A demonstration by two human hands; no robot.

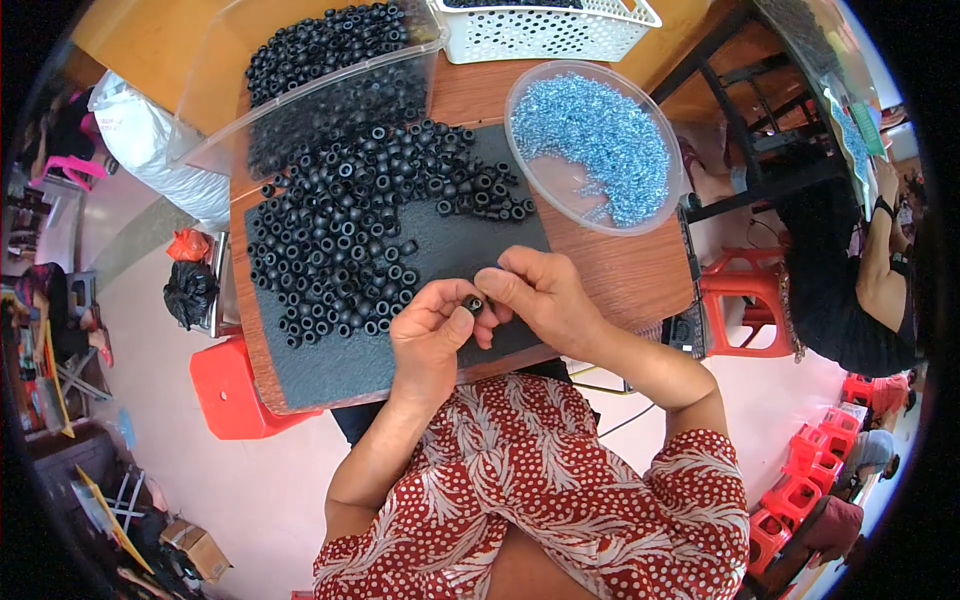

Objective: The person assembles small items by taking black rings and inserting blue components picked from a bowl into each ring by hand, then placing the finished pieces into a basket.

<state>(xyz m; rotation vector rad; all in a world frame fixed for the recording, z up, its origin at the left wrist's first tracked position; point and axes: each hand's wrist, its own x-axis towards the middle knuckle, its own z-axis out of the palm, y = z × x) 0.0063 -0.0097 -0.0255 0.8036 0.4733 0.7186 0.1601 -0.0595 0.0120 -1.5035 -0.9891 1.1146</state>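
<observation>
My left hand (432, 325) pinches a small black hollow cap (472, 304) between thumb and fingers, its open end turned up. Close beside it, my right hand (545, 298) is closed in a pinch; anything between its fingertips is hidden or too small to make out. Both hands are over the near part of a dark grey mat (330, 375). Beyond and to the left of them, many loose black caps (335, 235) like the held one lie heaped on the mat. Farther right, a round clear plastic tray (545, 192) holds tiny shiny light-blue pieces (610, 130).
A clear plastic bin (440, 30) of black caps stands at the table's far left, with a white perforated basket (550, 38) beside it. The wooden table (610, 270) has red stools (230, 390) on either side. A co-worker's arm (878, 265) shows at the far right.
</observation>
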